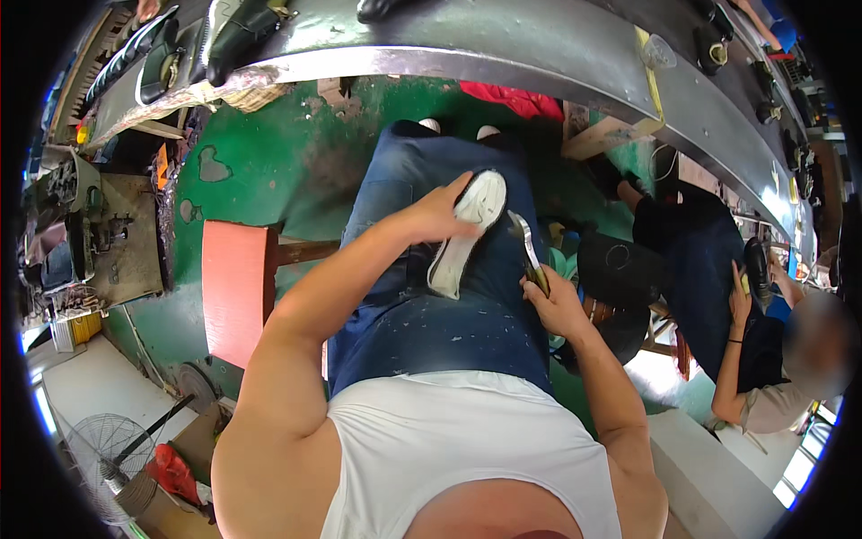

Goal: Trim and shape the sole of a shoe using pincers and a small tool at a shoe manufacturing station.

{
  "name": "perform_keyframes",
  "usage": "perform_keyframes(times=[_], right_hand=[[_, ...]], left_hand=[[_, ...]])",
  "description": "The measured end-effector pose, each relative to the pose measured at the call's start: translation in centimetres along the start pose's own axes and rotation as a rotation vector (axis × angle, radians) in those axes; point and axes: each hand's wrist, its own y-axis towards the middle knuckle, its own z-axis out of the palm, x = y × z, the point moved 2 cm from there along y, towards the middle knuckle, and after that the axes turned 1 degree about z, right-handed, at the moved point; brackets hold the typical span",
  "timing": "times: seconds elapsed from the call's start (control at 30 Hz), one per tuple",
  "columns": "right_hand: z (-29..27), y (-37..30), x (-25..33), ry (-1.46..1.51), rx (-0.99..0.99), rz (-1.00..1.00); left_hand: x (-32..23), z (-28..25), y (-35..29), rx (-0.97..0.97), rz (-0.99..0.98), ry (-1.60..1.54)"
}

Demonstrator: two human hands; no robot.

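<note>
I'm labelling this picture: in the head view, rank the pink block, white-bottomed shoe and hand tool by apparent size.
Largest to smallest:
1. Pink block
2. White-bottomed shoe
3. Hand tool, clearly smallest

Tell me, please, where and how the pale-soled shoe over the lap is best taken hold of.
Probably at the narrower waist of the shoe, from the left: thumb over the upturned sole, fingers along the edge. It tapers there below its wider end, and the left hand grips from that side; the right hand holds a metal-headed tool.
</note>
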Motion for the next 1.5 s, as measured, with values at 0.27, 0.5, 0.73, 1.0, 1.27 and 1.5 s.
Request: perform_keyframes(times=[0.27, 0.5, 0.73, 1.0, 1.27, 1.5], right_hand=[[0.1, 1.7, 2.7, -0.364, 0.068, -0.434], [-3.2, 4.1, 11.1, -0.597, 0.562, 0.046], [0.4, 5.3, 6.9, -0.612, 0.253, -0.144], [0.6, 5.5, 6.5, -0.710, 0.122, -0.247], [-0.6, 8.2, 5.6, 0.187, 0.430, 0.240], [6.7, 7.1, 1.4, 0.221, 0.012, 0.001]], left_hand=[[-3.1, 1.2, -7.0, -0.272, -0.008, 0.377], [-1.5, 2.7, -7.5, -0.411, 0.166, 0.239], [4.3, 4.4, -5.8, -0.036, -0.255, -0.801], [4.6, 4.6, -4.5, -0.167, -0.201, -0.561], [4.7, 4.7, -4.6, -0.272, -0.141, -0.319], [3.8, 3.5, -4.5, -0.284, 0.060, 0.033]])
